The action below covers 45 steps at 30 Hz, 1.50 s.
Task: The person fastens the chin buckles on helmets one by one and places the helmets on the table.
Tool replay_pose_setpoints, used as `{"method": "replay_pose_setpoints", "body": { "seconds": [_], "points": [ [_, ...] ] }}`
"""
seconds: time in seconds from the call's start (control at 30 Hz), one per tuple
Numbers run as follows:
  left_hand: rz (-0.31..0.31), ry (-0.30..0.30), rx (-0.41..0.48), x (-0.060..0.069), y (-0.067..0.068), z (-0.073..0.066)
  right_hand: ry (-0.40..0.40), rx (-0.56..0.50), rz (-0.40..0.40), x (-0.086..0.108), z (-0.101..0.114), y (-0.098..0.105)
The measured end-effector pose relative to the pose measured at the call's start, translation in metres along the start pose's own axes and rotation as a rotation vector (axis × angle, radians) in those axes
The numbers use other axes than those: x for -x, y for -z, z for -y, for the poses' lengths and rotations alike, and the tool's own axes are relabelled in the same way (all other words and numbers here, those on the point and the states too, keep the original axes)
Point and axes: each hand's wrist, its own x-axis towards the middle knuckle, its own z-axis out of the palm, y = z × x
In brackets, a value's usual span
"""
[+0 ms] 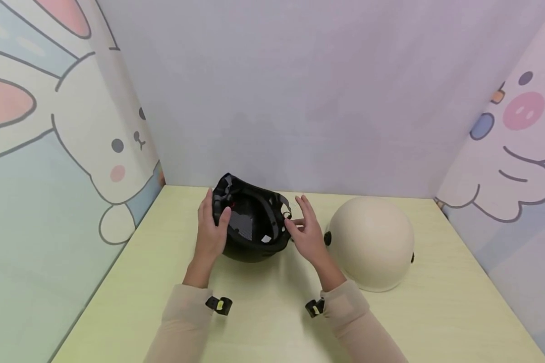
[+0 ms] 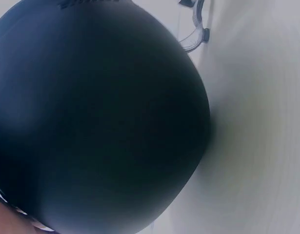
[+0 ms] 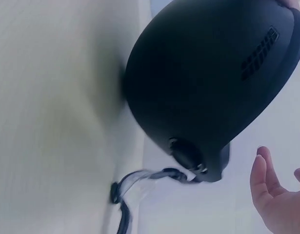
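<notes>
A black helmet (image 1: 254,247) rests on its crown on the table, hollow side up and tilted, showing its dark lining. My left hand (image 1: 212,234) holds its left rim, thumb inside and fingers along the outer shell; in the left wrist view only a bit of that hand (image 2: 10,219) shows at the lower left corner. Beside the helmet's right edge is my right hand (image 1: 306,237), fingers spread. The right wrist view shows this hand (image 3: 281,202) apart from the shell. A chin strap (image 3: 157,174) hangs from the helmet down to the table.
A cream helmet (image 1: 372,242) stands dome up on the pale table (image 1: 263,322), close to my right forearm. A plain pale wall (image 1: 300,101) rises behind the table, with cartoon-printed panels (image 1: 72,151) at both sides.
</notes>
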Motion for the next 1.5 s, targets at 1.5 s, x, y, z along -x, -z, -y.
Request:
{"method": "replay_pose_setpoints", "body": {
  "seconds": [1.5],
  "points": [
    [0.285, 0.256, -0.175, 0.039, 0.026, 0.015, -0.133, 0.238, 0.053, 0.041, -0.022, -0.002]
  ]
}}
